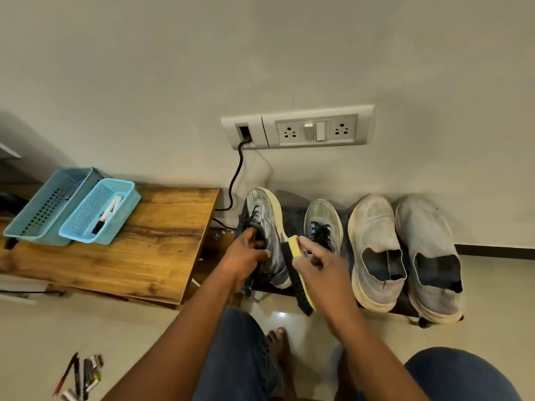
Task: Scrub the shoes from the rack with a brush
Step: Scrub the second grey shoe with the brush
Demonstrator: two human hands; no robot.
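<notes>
My left hand grips a grey laced sneaker by its opening and holds it tilted on its side above the rack's left end. My right hand holds a yellow brush with black bristles, the bristles against the sneaker's side near the heel. The matching grey sneaker stands on the low dark rack. To its right, a pair of pale slip-on shoes sits on the same rack.
A wooden table at the left carries two blue baskets, one with markers. A black cable hangs from the wall socket panel. Pens and small items lie on the floor. My knees and bare foot are below.
</notes>
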